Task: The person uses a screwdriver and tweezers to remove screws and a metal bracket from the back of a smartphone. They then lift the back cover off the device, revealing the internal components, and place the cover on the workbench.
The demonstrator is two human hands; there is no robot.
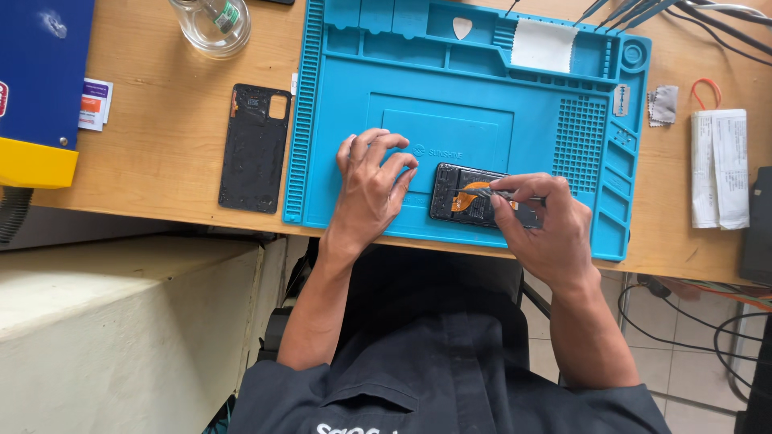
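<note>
so the opened phone (476, 202) lies lengthwise 9-to-3 near the blue mat's (450, 128) front edge, right hand (543, 221) pinching tweezers (503, 194) over it from 3 o'clock, left hand (371, 181) spread flat at its 9 o'clock.

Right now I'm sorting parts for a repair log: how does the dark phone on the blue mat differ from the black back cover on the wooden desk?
The opened dark phone lies on the blue silicone mat, angled, with orange flex cable exposed; the black plastic back cover lies on the wooden desk, squarer to the desk edge, an empty shell. The right hand works thin tweezers over the phone; nothing touches the cover. Both are dark rectangles lying flat.
</note>
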